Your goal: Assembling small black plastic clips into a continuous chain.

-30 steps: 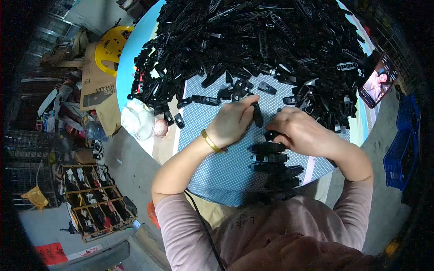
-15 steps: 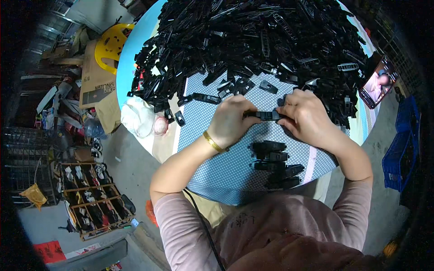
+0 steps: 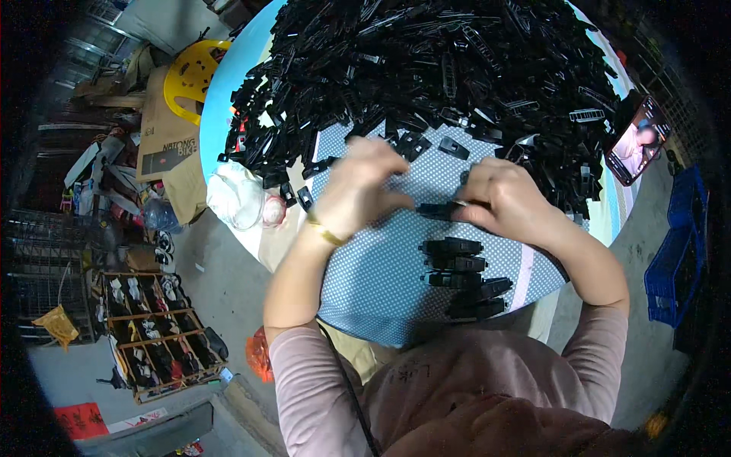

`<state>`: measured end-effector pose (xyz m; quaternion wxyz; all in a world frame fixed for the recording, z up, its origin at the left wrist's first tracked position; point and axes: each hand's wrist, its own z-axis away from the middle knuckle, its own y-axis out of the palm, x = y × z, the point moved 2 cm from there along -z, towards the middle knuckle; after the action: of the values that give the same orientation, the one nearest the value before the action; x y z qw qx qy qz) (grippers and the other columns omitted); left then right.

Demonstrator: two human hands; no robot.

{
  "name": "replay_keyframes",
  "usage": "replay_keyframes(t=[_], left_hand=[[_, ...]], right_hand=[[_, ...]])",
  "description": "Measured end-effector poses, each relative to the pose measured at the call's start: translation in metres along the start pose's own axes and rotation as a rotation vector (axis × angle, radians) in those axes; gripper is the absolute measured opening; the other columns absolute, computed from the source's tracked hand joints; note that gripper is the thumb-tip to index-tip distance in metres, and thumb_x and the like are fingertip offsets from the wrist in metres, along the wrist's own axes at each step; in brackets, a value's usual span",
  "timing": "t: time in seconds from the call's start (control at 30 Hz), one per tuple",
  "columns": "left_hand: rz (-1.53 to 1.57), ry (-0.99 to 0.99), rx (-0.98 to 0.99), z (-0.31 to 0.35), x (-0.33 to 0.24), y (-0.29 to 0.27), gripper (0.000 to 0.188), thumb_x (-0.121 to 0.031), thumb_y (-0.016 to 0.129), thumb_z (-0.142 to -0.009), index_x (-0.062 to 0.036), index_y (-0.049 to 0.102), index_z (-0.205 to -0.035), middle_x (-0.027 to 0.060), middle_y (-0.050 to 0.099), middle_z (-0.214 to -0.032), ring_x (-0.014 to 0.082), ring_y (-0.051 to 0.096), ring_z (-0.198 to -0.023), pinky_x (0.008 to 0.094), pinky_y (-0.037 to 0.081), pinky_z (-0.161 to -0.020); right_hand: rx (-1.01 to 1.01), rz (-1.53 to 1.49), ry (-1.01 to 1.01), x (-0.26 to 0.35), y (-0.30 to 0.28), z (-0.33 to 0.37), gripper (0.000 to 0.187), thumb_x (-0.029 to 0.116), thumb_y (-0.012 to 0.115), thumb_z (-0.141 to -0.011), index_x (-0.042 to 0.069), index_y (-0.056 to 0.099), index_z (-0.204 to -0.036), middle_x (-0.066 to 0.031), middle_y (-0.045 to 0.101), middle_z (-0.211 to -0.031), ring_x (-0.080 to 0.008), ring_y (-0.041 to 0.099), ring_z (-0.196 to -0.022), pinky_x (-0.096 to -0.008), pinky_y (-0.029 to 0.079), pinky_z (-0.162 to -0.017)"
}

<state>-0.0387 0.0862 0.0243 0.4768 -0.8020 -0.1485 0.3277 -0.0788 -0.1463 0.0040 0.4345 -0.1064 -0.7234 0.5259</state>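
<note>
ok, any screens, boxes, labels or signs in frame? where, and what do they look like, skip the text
Phone with lit screen: table's right edge, dark rectangle, pinkish picture.
Brown cardboard box: floor left of the table, flat tan panel, dark printed band.
Red paper sign: lower left floor, red rectangle, dark marks.
Clear plastic bag: table's left edge, crumpled, see-through.

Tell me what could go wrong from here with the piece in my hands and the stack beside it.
The black plastic piece is pinched only by the right hand while the left hand is just beside it, so it might slip. The finished stack sits close to the table edge and a sleeve could knock it off. The big heap might slide into the work spot.
</note>
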Motion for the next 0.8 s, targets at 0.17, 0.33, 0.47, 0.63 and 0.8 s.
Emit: replay_keyframes(t=[0.17,0.33,0.47,0.63,0.8], left_hand=[[-0.429,-0.333,0.082,0.015,0.039,-0.021,0.027,-0.015,0.08,-0.064,-0.0064,0.069,-0.087,0.0095,0.063,-0.094,0.0307,0.056,-0.1,0.0418,0.049,-0.081],[-0.207,-0.208,0.18,0.007,0.011,-0.003,0.019,-0.009,0.074,-0.069,-0.0058,0.067,-0.086,0.0131,0.062,-0.084,0.0348,0.06,-0.086,0.0433,0.048,-0.075],[-0.012,-0.043,0.028,0.001,-0.011,0.021,0.015,-0.01,0.075,-0.07,-0.0051,0.063,-0.077,0.0101,0.059,-0.079,0.0293,0.058,-0.079,0.0392,0.05,-0.07],[0.067,-0.05,-0.057,0.0,-0.011,0.038,0.023,-0.007,0.077,-0.069,-0.006,0.067,-0.089,0.0108,0.061,-0.081,0.0304,0.059,-0.081,0.0381,0.048,-0.075],[0.153,-0.118,-0.042,0.001,-0.005,0.032,0.023,-0.008,0.08,-0.067,-0.0047,0.068,-0.087,0.0115,0.062,-0.079,0.0292,0.06,-0.075,0.0366,0.048,-0.069]], right_hand=[[-0.461,0.358,-0.05,-0.003,0.005,-0.015,0.036,0.02,0.068,-0.082,0.008,0.063,-0.116,-0.0111,0.059,-0.119,-0.0285,0.056,-0.1,-0.0382,0.042,-0.089],[-0.397,0.404,0.007,-0.016,0.009,-0.021,0.031,0.01,0.069,-0.079,0.006,0.066,-0.11,-0.0082,0.068,-0.1,-0.0241,0.059,-0.09,-0.038,0.041,-0.086],[-0.442,0.363,0.026,-0.013,0.004,-0.017,0.031,0.004,0.071,-0.073,0.004,0.067,-0.104,-0.0079,0.067,-0.085,-0.0245,0.059,-0.084,-0.0378,0.041,-0.082],[-0.438,0.134,-0.015,-0.007,-0.004,-0.007,0.033,0.002,0.071,-0.068,0.002,0.069,-0.101,-0.0111,0.068,-0.087,-0.0275,0.06,-0.084,-0.038,0.045,-0.081],[-0.342,0.044,-0.048,-0.005,-0.006,-0.006,0.029,0.002,0.073,-0.067,0.001,0.071,-0.096,-0.0103,0.069,-0.09,-0.0265,0.061,-0.086,-0.0375,0.045,-0.082]])
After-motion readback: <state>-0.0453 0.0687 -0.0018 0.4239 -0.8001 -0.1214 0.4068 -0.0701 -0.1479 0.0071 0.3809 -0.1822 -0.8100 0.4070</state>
